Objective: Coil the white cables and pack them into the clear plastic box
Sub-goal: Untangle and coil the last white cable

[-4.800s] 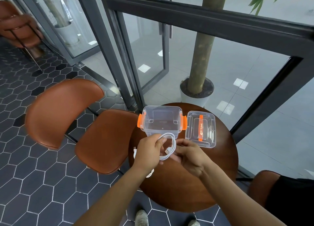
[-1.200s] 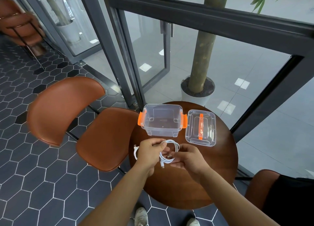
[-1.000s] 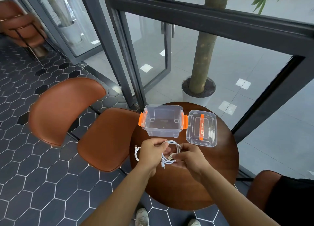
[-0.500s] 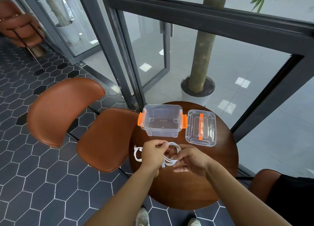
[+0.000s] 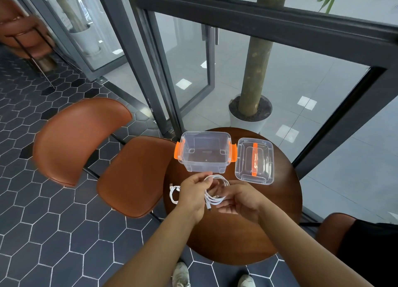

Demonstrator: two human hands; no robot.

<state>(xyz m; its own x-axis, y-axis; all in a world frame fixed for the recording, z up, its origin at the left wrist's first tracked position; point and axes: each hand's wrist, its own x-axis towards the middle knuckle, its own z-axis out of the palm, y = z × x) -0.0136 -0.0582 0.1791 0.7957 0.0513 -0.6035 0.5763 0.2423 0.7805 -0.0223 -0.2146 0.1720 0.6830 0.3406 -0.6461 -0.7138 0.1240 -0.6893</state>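
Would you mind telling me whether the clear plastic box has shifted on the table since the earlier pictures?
No. The clear plastic box sits beside its lid at the table's far edge, as before.

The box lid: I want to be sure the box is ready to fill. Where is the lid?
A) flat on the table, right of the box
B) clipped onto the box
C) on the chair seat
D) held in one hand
A: the lid lies flat on the table, just right of the open box.
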